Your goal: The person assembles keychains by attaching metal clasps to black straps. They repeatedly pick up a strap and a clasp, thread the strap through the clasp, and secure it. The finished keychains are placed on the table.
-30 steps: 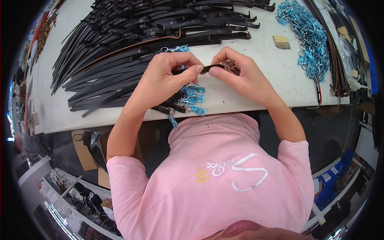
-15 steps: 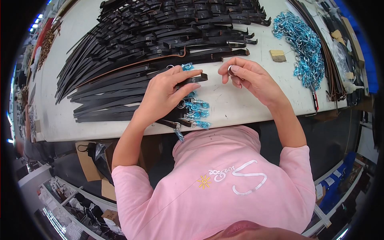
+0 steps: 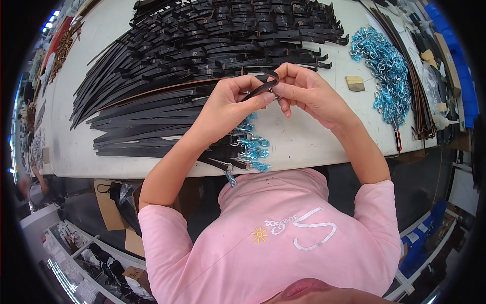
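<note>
My left hand (image 3: 223,106) pinches a black strap (image 3: 259,89) near its end, above the table. The end of that strap curls over in a loop toward my right hand (image 3: 311,96), whose fingers are closed on it. A small metal ring (image 3: 276,96) shows at my right fingertips, by the loop; whether the strap passes through it cannot be made out. Below my left hand lie flat black straps (image 3: 136,121) fanned to the left. At their right ends are metal snap hooks (image 3: 251,143) in blue wrapping, some overhanging the table's near edge.
A large layered pile of black straps (image 3: 223,43) covers the far middle of the table (image 3: 309,147). To the right lie a heap of blue-wrapped metal hooks (image 3: 382,66), a yellowish block (image 3: 355,83), a red-handled tool (image 3: 398,138) and brown straps (image 3: 421,101). Cardboard (image 3: 109,202) stands below the table's left side.
My hands have come together. The strap's end, formerly only in my left hand, is now bent over and gripped by my right fingers beside the ring.
</note>
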`<state>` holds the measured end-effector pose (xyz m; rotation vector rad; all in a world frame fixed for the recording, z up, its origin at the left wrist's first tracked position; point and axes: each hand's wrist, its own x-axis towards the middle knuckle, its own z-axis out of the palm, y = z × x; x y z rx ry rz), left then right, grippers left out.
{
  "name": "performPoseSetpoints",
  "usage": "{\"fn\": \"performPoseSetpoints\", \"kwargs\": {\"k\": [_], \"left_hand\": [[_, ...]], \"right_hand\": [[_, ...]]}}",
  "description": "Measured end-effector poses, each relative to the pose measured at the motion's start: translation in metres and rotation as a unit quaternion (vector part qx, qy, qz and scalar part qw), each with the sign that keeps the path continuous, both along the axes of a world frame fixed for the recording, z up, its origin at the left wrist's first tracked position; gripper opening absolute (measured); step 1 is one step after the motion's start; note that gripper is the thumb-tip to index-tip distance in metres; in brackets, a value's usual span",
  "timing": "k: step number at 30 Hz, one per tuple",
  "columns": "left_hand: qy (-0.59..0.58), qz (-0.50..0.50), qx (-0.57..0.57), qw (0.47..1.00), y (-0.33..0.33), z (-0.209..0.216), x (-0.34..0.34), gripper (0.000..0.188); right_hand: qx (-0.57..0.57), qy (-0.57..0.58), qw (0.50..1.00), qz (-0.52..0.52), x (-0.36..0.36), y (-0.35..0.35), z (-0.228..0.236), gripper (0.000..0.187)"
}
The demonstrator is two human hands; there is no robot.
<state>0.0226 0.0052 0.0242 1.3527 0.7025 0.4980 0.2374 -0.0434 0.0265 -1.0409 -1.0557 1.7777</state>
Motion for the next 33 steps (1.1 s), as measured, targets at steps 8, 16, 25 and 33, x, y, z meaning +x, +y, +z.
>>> {"fn": "performPoseSetpoints", "kwargs": {"k": [8,16,25,33], "left_hand": [[0.005,0.051,-0.016,0.999,0.004,-0.006,-0.004,0.011],[0.031,0.064,0.001,0.997,0.0,-0.007,0.0,0.019],[0.062,0.066,0.054,0.994,0.0,-0.016,-0.003,0.02],[0.01,0.058,0.024,0.998,-0.002,-0.012,0.0,0.014]], "right_hand": [[0.051,-0.079,0.995,-0.027,-0.003,-0.009,0.004,0.031],[0.036,-0.058,0.998,-0.012,-0.002,-0.009,0.004,0.032],[0.046,-0.048,0.998,-0.011,-0.001,-0.008,-0.002,0.032],[0.034,-0.05,0.997,-0.041,-0.001,-0.007,-0.006,0.028]]}}
